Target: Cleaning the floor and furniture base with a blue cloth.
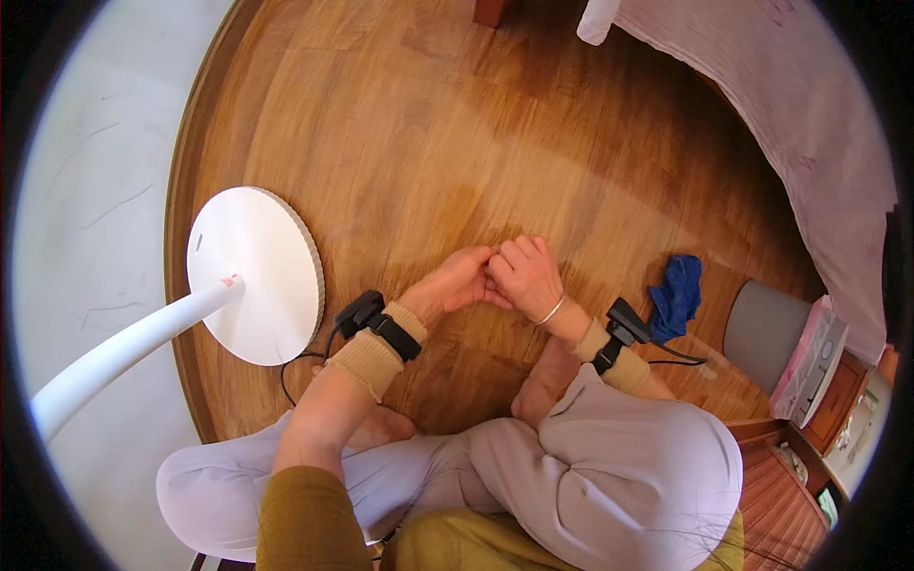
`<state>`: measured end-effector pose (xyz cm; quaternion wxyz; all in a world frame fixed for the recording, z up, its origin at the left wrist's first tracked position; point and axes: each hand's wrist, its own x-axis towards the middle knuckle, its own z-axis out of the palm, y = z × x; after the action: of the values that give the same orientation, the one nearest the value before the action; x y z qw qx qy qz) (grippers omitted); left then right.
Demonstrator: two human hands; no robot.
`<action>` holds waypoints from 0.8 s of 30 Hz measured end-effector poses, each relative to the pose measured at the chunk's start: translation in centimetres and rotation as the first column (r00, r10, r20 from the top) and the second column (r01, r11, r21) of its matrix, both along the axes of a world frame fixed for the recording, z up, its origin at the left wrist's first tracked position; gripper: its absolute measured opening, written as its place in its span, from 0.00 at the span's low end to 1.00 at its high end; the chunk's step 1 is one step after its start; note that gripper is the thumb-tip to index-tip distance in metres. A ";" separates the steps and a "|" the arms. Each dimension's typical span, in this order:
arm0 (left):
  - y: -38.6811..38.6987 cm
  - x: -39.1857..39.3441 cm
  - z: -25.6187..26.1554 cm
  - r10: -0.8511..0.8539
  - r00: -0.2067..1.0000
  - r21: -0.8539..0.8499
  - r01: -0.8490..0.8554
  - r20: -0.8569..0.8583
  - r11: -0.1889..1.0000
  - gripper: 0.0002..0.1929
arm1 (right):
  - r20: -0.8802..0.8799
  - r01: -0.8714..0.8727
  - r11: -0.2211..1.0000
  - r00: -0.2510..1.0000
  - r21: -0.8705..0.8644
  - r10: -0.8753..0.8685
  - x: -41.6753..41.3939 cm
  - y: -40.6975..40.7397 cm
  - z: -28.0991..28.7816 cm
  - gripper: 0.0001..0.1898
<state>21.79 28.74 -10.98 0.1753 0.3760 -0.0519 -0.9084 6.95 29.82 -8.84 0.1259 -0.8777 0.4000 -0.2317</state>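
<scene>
My left hand (460,280) and my right hand (527,275) meet above the wooden floor (400,178), their fingertips touching. Fingers of the right hand curl over those of the left, so whether something small is pinched between them is hidden. Each wrist carries a beige knit band with a black strapped device, and a thin bracelet circles the right wrist. A crumpled blue cloth (675,298) lies on the floor to the right of my right hand. To the left of my left hand is the round white base (264,307) of a stand with a white pole (143,350).
A grey bin (762,335) with a pink bag at its rim stands at the right, near wooden furniture (775,499). A pale pink cloth (792,121) hangs at the upper right. The white wall (107,178) borders the floor at the left. Black cables run from both wrist devices.
</scene>
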 end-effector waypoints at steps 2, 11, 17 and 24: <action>0.1 -0.3 0.3 -0.014 1.000 0.003 0.014 0.002 1.000 0.18 | -0.070 0.012 0.999 0.998 0.034 -0.010 -0.1 0.4 0.9 0.09; -2.3 1.9 1.5 -0.260 0.941 -0.083 0.283 0.216 0.955 0.17 | -0.033 0.318 0.938 0.948 0.142 -0.317 -4.9 -2.0 2.5 0.21; -6.0 4.8 3.8 -0.196 0.965 -0.172 0.226 0.174 0.959 0.16 | -0.290 0.463 0.884 0.855 0.057 -0.429 -5.3 -2.2 -1.1 0.27; -8.7 6.2 6.8 0.002 0.981 -0.247 0.047 0.192 0.968 0.15 | -0.265 0.336 0.931 0.919 0.140 -0.292 -0.8 0.3 -1.7 0.34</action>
<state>27.99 20.07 -4.17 0.2052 0.4355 -0.1872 -0.8562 6.16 30.09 -10.51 0.1179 -0.8079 0.5680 -0.1037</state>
